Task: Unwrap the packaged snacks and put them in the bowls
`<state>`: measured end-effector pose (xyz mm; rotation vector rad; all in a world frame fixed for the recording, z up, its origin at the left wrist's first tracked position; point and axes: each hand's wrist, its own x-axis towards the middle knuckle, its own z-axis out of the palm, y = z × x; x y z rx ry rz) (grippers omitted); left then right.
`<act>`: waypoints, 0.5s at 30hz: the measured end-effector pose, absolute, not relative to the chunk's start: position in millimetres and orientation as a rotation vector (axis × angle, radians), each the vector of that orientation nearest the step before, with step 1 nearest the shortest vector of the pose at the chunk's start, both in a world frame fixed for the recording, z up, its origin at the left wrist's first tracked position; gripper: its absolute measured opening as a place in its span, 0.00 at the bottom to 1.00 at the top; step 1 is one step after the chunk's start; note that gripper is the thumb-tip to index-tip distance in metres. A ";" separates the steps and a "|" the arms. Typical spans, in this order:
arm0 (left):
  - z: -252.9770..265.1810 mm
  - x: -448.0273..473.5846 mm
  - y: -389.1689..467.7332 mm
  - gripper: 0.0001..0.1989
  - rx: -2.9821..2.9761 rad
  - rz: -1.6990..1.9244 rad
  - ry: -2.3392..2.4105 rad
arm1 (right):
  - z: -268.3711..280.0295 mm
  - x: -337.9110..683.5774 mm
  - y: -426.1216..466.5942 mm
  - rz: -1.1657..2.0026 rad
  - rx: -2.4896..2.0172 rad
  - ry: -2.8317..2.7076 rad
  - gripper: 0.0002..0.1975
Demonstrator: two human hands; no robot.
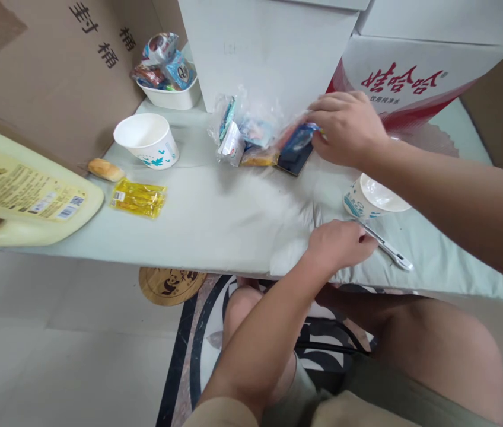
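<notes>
My right hand is at the back of the table, its fingers closed on a blue snack packet blurred by motion. Beside that packet are several plastic-wrapped snacks, among them a white packet and a yellow-orange one. Below them shows a dark flat object. My left hand rests near the front edge with curled fingers; what is inside them is hidden. Against its fingers lies a slim white-and-grey tool like a utility knife. A paper bowl stands behind, partly covered by my right forearm.
At left are another paper bowl, a bread roll, a yellow packet and a large pale-yellow jug. A white tub holds wrapped snacks. Cartons line the back. A round wooden stool top shows below the table.
</notes>
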<state>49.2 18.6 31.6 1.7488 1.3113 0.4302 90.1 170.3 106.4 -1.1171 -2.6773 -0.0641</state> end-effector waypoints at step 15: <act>39.9 40.4 26.4 0.15 0.601 1.094 0.662 | 34.9 193.0 1.2 0.323 -1.143 -2.268 0.18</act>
